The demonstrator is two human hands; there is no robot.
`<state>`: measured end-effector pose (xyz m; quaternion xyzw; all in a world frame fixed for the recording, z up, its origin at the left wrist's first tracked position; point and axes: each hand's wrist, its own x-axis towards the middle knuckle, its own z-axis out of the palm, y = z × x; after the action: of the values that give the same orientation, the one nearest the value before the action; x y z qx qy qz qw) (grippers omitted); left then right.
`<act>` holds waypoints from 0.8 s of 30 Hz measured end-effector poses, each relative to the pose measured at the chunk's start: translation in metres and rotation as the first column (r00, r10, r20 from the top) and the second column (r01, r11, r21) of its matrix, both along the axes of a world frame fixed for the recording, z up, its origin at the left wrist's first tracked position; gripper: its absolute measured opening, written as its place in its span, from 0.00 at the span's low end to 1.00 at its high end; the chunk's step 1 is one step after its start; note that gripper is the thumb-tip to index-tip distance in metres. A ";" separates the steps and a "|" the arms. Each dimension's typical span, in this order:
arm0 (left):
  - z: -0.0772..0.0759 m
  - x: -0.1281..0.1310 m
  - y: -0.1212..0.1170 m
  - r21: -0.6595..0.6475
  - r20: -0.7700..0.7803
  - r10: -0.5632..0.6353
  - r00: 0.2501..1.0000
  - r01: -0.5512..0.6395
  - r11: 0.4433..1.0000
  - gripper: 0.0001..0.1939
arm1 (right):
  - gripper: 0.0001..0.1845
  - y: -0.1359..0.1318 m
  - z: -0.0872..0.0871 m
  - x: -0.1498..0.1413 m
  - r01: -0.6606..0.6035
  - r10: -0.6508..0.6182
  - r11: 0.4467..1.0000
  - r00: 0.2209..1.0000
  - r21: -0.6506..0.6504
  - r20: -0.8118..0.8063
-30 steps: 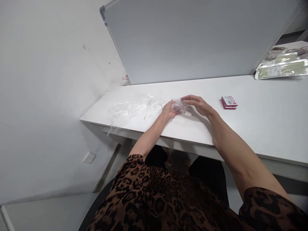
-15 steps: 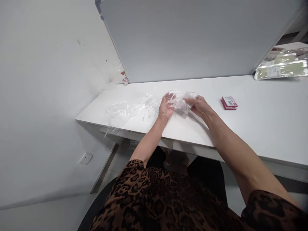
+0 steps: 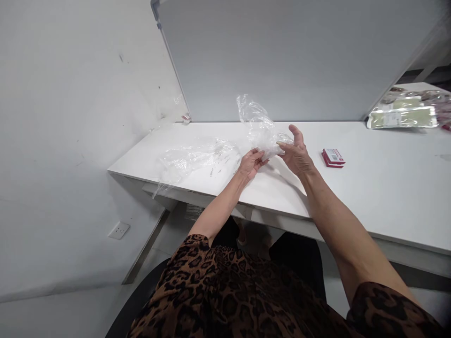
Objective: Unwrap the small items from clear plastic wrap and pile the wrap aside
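A clear plastic bag (image 3: 259, 124) stands up between my two hands above the white desk (image 3: 369, 183). My left hand (image 3: 251, 163) pinches its lower edge with the fingers closed. My right hand (image 3: 296, 152) grips the bag's right side, thumb raised. Whatever is inside the bag is hidden by the crinkled film. A second clear plastic bag (image 3: 197, 159) lies flat on the desk to the left of my hands.
A small red and white box (image 3: 333, 157) lies on the desk right of my right hand. Packaged goods in clear wrap (image 3: 405, 110) sit at the far right. A grey partition (image 3: 282, 56) backs the desk; a white wall is at left.
The small bundle held low between my hands has been drawn open and lifted, so the bag now rises upright above them. My hands have moved apart slightly.
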<state>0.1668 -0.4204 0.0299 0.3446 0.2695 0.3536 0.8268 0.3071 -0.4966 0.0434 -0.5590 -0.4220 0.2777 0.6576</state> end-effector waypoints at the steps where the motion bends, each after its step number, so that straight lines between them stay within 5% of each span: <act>1: 0.001 -0.001 0.002 0.002 -0.008 0.014 1.000 -0.014 1.000 0.06 | 0.56 -0.002 0.001 0.001 -0.009 0.011 0.999 0.997 -0.033 0.076; 3: 0.001 -0.004 0.004 0.018 -0.035 0.036 0.999 -0.035 0.999 0.05 | 0.53 -0.004 0.000 0.003 -0.006 0.023 0.997 0.976 -0.077 0.216; 6: -0.001 -0.004 0.006 0.061 -0.070 0.055 0.996 -0.050 0.997 0.05 | 0.34 0.000 -0.006 0.004 0.056 -0.045 0.998 0.958 -0.028 0.281; 10: -0.003 -0.003 0.005 0.043 -0.043 -0.001 0.999 0.003 0.999 0.05 | 0.18 0.014 -0.016 0.010 0.159 -0.143 0.977 0.982 0.141 -0.122; 15: -0.001 -0.002 0.000 -0.045 -0.001 -0.016 1.000 0.016 0.999 0.20 | 0.07 0.025 -0.014 0.025 0.344 -0.114 0.922 0.678 0.177 -0.726; 18: 0.001 -0.004 -0.004 -0.076 0.057 -0.032 0.998 0.037 0.996 0.30 | 0.12 0.025 -0.011 0.027 0.380 -0.092 0.912 0.555 0.154 -0.827; 24: 0.000 -0.004 -0.018 0.044 0.012 -0.125 0.992 0.124 0.991 0.58 | 0.11 0.025 -0.008 0.018 0.350 -0.063 0.915 0.615 0.200 -0.786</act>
<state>0.1629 -0.4386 0.0295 0.3760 0.2339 0.3097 0.8414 0.3253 -0.4720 0.0357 -0.3140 -0.0762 0.3328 0.8859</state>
